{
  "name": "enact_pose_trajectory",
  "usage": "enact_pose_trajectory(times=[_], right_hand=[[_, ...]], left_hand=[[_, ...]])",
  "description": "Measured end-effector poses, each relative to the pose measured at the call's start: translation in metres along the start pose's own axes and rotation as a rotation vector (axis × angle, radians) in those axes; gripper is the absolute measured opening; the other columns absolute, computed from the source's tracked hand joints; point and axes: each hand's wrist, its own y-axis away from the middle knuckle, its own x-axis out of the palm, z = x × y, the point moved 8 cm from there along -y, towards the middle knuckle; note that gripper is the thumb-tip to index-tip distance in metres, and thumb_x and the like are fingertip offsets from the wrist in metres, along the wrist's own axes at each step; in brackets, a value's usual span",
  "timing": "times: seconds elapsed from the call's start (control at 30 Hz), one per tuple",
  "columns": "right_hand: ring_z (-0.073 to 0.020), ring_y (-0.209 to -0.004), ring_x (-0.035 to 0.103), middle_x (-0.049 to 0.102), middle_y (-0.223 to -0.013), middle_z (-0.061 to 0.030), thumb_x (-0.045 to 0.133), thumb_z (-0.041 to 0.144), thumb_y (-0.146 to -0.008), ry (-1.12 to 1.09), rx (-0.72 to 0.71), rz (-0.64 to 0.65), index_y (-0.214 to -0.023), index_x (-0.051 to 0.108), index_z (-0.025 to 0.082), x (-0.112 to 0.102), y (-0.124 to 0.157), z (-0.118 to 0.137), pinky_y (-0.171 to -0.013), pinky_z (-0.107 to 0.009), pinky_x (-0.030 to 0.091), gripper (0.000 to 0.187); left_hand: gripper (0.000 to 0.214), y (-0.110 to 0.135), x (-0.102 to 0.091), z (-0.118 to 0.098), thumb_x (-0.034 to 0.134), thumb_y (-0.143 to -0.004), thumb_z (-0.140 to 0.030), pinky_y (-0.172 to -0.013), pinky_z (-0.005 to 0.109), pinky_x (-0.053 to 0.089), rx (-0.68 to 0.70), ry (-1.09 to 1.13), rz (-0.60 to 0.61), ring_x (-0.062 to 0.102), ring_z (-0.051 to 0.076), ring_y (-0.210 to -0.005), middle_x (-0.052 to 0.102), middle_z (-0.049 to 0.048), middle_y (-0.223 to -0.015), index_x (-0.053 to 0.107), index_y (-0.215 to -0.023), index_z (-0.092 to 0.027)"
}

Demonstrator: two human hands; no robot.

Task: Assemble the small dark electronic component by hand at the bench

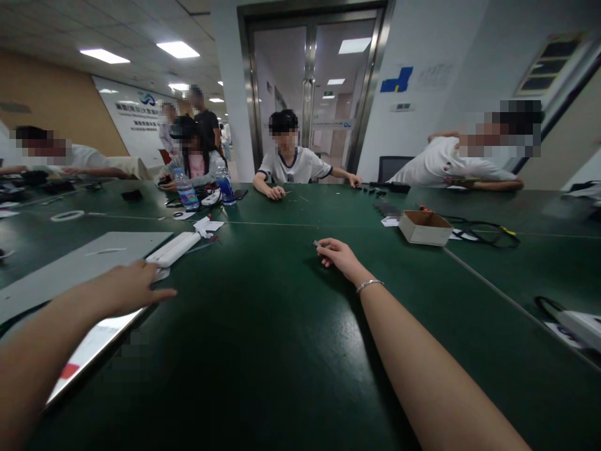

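Head view shows your right hand (334,255) pinching a small metallic piece (315,243) low over the green counter (263,326), grasp made, release not yet done, while your left hand (129,288), thumb splayed, hangs beside a white oblong case (173,248), contact unclear.

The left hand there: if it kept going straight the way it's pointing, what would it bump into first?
Most likely the long white bar, whose near end lies right at the fingers of the left hand. Whether they already touch is hard to tell.
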Motion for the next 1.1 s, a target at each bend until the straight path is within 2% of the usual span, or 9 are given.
enact_pose_trajectory(times=[0.03,0.1,0.2,0.27,0.37,0.5,0.63,0.83,1.1], right_hand=[[-0.0065,-0.047,0.054,0.06,-0.068,0.0005,0.068,0.018,-0.078,0.002,-0.003,0.004,-0.092,0.063,0.015,0.0,0.0,0.0,-0.044,-0.015,0.046,0.016],[-0.0065,-0.048,0.054,0.06,-0.069,0.0007,0.068,0.019,-0.077,0.009,-0.011,0.009,-0.094,0.064,0.015,0.001,0.001,0.001,-0.044,-0.015,0.046,0.018],[-0.0064,-0.049,0.053,0.059,-0.068,0.0018,0.068,0.022,-0.075,0.04,-0.031,0.015,-0.095,0.064,0.016,0.002,0.002,0.002,-0.043,-0.015,0.044,0.022],[-0.0063,-0.048,0.052,0.058,-0.066,0.0028,0.069,0.023,-0.074,0.06,-0.044,0.017,-0.095,0.064,0.016,0.002,0.002,0.002,-0.043,-0.015,0.043,0.023],[-0.0068,-0.047,0.051,0.057,-0.063,0.0034,0.07,0.025,-0.072,0.061,-0.056,0.022,-0.092,0.064,0.016,0.003,0.0,0.002,-0.042,-0.016,0.043,0.023],[-0.0071,-0.047,0.052,0.058,-0.063,0.003,0.071,0.027,-0.071,0.058,-0.075,0.035,-0.091,0.064,0.016,0.005,-0.001,0.003,-0.043,-0.016,0.043,0.023],[-0.0071,-0.047,0.051,0.058,-0.064,0.003,0.07,0.027,-0.071,0.08,-0.085,0.045,-0.091,0.065,0.016,0.007,0.0,0.005,-0.042,-0.016,0.042,0.023],[-0.0071,-0.047,0.05,0.059,-0.065,0.0031,0.07,0.029,-0.071,0.121,-0.117,0.053,-0.091,0.065,0.016,0.009,0.003,0.009,-0.042,-0.017,0.04,0.024],[-0.0078,-0.047,0.051,0.058,-0.063,0.003,0.072,0.031,-0.069,0.108,-0.12,0.018,-0.091,0.067,0.016,0.008,0.004,0.01,-0.042,-0.017,0.041,0.027]], left_hand=[[0.061,-0.003,-0.006,-0.037,0.056,-0.072,-0.057,-0.085,0.038,0.045,0.093,-0.016,0.04,0.061,0.029,-0.097,0.063,0.0188,-0.116,0.061,-0.112,-0.011],[0.065,-0.009,-0.022,-0.113,0.057,-0.074,-0.055,-0.092,0.037,0.043,0.287,0.042,0.015,0.057,0.029,-0.109,0.057,0.017,-0.127,0.056,-0.123,-0.013],[0.052,-0.025,-0.034,-0.206,0.05,-0.081,-0.055,-0.085,0.033,0.046,0.483,0.325,-0.071,0.061,0.024,-0.098,0.065,0.0092,-0.113,0.06,-0.118,-0.02],[0.04,-0.038,-0.037,-0.247,0.047,-0.085,-0.049,-0.084,0.03,0.046,0.53,0.512,-0.15,0.062,0.021,-0.096,0.067,0.0071,-0.109,0.064,-0.108,-0.021],[0.03,-0.053,-0.03,-0.284,0.051,-0.086,-0.044,-0.082,0.029,0.046,0.534,0.695,-0.191,0.063,0.021,-0.091,0.069,0.0065,-0.1,0.067,-0.096,-0.021],[0.029,-0.057,-0.022,-0.3,0.054,-0.085,-0.04,-0.078,0.029,0.046,0.506,0.741,-0.21,0.063,0.022,-0.088,0.068,0.0094,-0.1,0.066,-0.099,-0.019],[0.031,-0.059,-0.013,-0.299,0.052,-0.085,-0.042,-0.076,0.029,0.046,0.485,0.805,-0.229,0.062,0.022,-0.089,0.067,0.0106,-0.101,0.065,-0.099,-0.018],[0.029,-0.058,0.011,-0.298,0.045,-0.089,-0.042,-0.069,0.028,0.044,0.448,0.944,-0.236,0.06,0.018,-0.075,0.066,0.0069,-0.093,0.065,-0.091,-0.021],[0.026,-0.071,0.023,-0.296,0.055,-0.084,-0.043,-0.067,0.028,0.043,0.401,0.982,-0.187,0.06,0.018,-0.073,0.067,0.0059,-0.087,0.066,-0.091,-0.02]])
